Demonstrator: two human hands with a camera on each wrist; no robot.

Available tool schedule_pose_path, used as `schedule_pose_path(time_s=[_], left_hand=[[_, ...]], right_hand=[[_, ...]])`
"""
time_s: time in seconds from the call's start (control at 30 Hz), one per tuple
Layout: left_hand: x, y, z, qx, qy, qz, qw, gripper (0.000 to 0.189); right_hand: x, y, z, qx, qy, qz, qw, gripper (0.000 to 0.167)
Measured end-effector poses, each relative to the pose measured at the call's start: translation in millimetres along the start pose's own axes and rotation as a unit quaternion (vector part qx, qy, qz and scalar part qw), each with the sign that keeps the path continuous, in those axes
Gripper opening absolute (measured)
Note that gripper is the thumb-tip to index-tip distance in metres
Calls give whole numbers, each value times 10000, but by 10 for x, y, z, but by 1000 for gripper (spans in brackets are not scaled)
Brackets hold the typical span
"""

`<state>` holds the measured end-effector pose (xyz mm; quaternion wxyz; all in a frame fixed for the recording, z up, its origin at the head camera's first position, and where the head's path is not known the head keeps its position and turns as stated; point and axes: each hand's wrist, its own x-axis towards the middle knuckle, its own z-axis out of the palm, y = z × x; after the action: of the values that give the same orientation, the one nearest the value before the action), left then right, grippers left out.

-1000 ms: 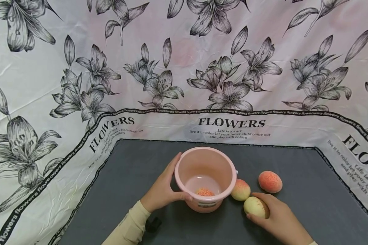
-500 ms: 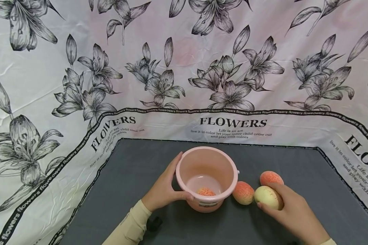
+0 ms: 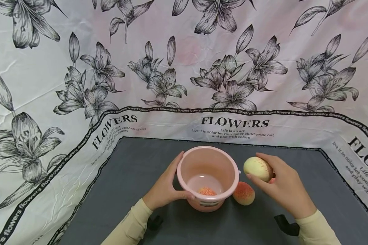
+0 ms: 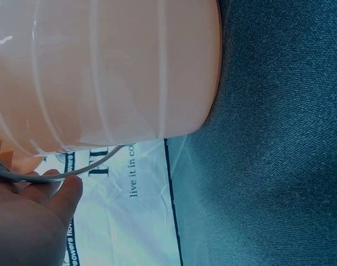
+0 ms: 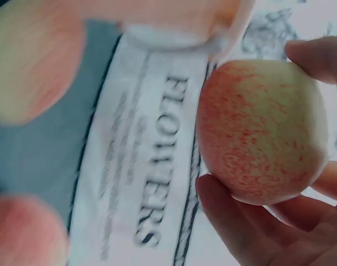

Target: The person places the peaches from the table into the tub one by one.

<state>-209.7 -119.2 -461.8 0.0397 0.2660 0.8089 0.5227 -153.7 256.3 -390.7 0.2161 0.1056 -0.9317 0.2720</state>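
Yellowish, the held peach is gripped in the right hand, between the pink bucket and the right edge of the table. That hand nearly hides a red peach. The left hand grips the bucket, whose rim cuts off an inner peach.

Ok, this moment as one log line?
left hand: holds pink bucket | right hand: holds yellowish peach above table | inside bucket: red-speckled peach | on table: two more peaches
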Motion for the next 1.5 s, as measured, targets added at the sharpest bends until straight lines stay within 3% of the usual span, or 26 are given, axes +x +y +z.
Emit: schedule_pose_path(time_s=[0.2,0.37,0.63,0.8,0.97,1.5], left_hand=[[-41,-5,-23,108,57,-67,9999,135],[-36,-1,-30,118,67,-51,9999,134],[-31,-4,-14,101,11,27,9999,133],[-41,-1,1,48,-41,25,10000,133],[-23,6,-2,32,-27,103,9999,133],[-9,10,16,-6,18,113,9999,133]], right_hand=[[205,-345,209,309,95,-544,9980,71],[285,-553,417,586,-82,-832,9948,70],[323,-763,703,1043,-429,-850,9900,70],[324,-802,813,1120,-443,-1289,9843,69],[343,-811,804,991,-339,-1521,9828,70],[293,-704,588,561,-109,-1267,9903,64]])
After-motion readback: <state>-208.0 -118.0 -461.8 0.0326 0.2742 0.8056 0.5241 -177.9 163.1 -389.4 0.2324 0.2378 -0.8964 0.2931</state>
